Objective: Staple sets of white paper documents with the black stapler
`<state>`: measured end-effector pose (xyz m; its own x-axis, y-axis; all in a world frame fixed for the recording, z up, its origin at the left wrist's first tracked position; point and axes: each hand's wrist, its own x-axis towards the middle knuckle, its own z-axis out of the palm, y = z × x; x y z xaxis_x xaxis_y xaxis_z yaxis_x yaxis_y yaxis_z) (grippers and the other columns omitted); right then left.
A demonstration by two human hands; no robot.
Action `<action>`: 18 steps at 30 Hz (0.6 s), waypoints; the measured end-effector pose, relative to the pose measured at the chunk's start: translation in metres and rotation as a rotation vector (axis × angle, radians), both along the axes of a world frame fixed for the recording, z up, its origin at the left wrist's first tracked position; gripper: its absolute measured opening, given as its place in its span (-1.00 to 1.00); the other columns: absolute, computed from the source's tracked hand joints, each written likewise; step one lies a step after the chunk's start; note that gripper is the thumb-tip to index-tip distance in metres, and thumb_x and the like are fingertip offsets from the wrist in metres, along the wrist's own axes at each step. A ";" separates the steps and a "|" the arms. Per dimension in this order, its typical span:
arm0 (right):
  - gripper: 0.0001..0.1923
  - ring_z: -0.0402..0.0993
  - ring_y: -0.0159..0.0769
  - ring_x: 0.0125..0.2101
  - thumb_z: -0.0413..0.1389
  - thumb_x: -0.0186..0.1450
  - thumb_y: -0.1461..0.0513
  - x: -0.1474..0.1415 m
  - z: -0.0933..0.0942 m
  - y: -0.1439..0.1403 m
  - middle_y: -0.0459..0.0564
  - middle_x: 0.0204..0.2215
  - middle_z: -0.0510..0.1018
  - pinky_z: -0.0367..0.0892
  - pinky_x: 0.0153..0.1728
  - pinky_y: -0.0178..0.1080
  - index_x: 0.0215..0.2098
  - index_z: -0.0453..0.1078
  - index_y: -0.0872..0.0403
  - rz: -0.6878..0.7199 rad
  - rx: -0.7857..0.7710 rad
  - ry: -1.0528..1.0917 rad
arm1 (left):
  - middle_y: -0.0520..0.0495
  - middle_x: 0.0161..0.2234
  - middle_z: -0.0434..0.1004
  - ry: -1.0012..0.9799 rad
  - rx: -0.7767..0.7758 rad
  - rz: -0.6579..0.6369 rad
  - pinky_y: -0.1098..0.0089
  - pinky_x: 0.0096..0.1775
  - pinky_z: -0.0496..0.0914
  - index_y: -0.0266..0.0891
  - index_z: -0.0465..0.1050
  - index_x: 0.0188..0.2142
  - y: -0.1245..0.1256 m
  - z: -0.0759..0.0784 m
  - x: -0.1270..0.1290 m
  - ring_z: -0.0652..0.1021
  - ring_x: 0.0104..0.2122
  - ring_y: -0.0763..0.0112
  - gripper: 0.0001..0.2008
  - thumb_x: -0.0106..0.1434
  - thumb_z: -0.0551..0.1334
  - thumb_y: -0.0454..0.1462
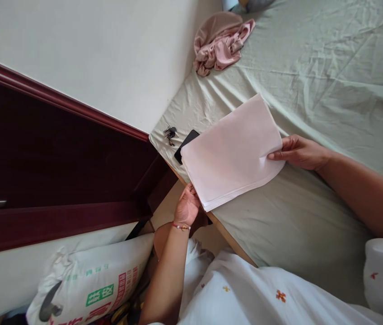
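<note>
A stack of blank, pale pinkish-white paper sheets (232, 149) is held above the edge of the bed. My right hand (301, 152) pinches its right side, the thumb on top and the fingers beneath, so the paper dents there. At the lower left corner, my left hand (189, 205) has its fingers curled under the stack, and their tips are partly hidden by it. A red beaded bracelet (181, 226) circles the left wrist. Partly covered by the paper, a black phone (186, 145) lies on the bed.
A bunch of keys (170, 134) lies near the bed corner. Crumpled pink cloth (220, 43) rests against the wall on the green bedsheet (333, 81). Dark red wooden furniture (59, 149) stands at left. Below it is a printed white sack (100, 275) on the floor.
</note>
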<state>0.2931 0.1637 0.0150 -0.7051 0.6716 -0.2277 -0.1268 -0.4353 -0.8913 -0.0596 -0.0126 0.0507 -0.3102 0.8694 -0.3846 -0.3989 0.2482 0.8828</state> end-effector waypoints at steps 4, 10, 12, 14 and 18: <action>-0.71 0.68 -0.04 -0.06 0.49 0.11 0.04 0.001 0.001 -0.001 -0.07 -0.27 0.75 0.51 0.15 0.07 -0.23 0.73 -0.06 0.007 0.143 0.015 | -0.08 -0.18 0.76 0.169 -0.030 0.021 0.26 0.04 0.56 -0.20 0.68 -0.21 0.015 -0.007 0.010 0.69 -0.19 0.29 -0.49 -0.20 0.69 -0.21; -0.82 0.67 -0.20 -0.12 0.47 0.16 0.08 0.001 0.012 -0.005 -0.15 -0.29 0.74 0.51 0.15 0.02 -0.26 0.72 -0.15 -0.113 0.301 0.073 | -0.09 -0.17 0.76 0.428 0.228 0.081 0.19 0.11 0.56 -0.16 0.69 -0.13 0.015 0.013 0.005 0.70 -0.05 0.21 -0.46 -0.14 0.67 -0.14; -0.82 0.67 -0.20 -0.13 0.46 0.17 0.07 0.001 0.016 -0.007 -0.13 -0.31 0.73 0.52 0.11 0.00 -0.27 0.72 -0.12 -0.096 0.353 0.062 | -0.10 -0.06 0.74 0.485 0.262 0.054 0.18 0.18 0.53 -0.10 0.64 0.00 0.008 0.016 -0.005 0.67 0.05 0.20 -0.37 -0.10 0.66 -0.12; -0.76 0.66 -0.18 -0.16 0.47 0.15 0.05 0.001 0.019 -0.008 -0.09 -0.30 0.72 0.54 0.04 -0.02 -0.25 0.72 -0.07 -0.046 0.383 0.024 | -0.11 -0.01 0.72 0.504 0.226 0.029 0.16 0.23 0.49 -0.08 0.61 0.06 -0.002 0.010 -0.014 0.64 0.11 0.18 -0.29 -0.11 0.66 -0.08; -0.64 0.64 -0.14 -0.18 0.46 0.15 0.01 -0.001 0.015 -0.008 -0.03 -0.24 0.72 0.54 -0.06 -0.10 -0.19 0.69 0.05 0.078 0.410 -0.040 | -0.11 -0.12 0.74 0.505 0.044 -0.036 0.07 0.31 0.42 -0.18 0.65 -0.03 -0.013 -0.016 -0.018 0.64 0.11 0.08 -0.33 -0.13 0.65 -0.04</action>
